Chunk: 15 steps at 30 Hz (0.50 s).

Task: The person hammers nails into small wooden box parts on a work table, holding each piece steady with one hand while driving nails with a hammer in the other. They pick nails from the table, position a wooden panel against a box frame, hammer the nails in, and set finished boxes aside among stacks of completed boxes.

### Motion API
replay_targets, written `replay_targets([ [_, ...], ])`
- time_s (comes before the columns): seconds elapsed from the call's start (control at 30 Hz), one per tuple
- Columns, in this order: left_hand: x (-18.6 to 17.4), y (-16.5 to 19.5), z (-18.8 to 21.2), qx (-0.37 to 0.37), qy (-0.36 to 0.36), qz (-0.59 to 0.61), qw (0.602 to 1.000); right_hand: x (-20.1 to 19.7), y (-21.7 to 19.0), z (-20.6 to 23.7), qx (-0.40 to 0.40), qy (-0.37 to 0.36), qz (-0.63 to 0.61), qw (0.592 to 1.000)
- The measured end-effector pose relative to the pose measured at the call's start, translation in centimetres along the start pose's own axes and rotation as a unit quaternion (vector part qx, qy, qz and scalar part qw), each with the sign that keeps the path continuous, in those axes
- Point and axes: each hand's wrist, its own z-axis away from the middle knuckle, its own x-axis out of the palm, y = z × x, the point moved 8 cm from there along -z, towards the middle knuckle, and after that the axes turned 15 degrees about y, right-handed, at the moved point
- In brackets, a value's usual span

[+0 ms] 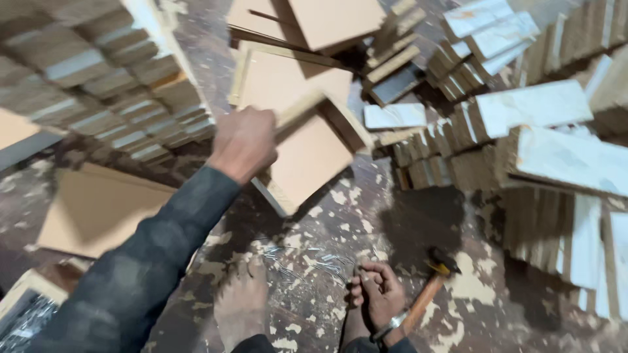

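My left hand (pixel 243 140) is stretched forward and grips the edge strip of a shallow wooden box frame with a tan panel (pixel 307 160), which is tilted above the floor. My right hand (pixel 378 294) rests low near my body with its fingers curled at the edge of a scatter of thin metal nails (pixel 314 265). Whether it holds any nails is hidden. A hammer (pixel 432 287) with a wooden handle lies just right of that hand, its dark head pointing away from me.
More tan panels and box frames (pixel 294 72) lie beyond the held one. Stacks of wooden slats (pixel 536 111) fill the right side, and stacked strips (pixel 111 85) fill the upper left. A flat board (pixel 98 209) lies at left. My bare foot (pixel 242 301) rests on the paint-spattered floor.
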Motion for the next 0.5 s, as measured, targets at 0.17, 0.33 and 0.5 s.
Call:
replay_targets([
  [0.17,-4.3,3.2,-4.7,0.164,0.144,0.017,0.976,0.2,0.3,-0.4,0.011,0.01,-0.006,1.0],
  [0.33,-6.0,3.3,-7.7,0.185,0.253,-0.118,0.942,-0.3,0.6,-0.5,0.001,0.018,0.024,1.0],
  [0.5,-5.2,1.5,-5.4,0.053,0.244,-0.002,0.968,-0.4,0.5,-0.5,0.021,0.013,0.029,0.999],
])
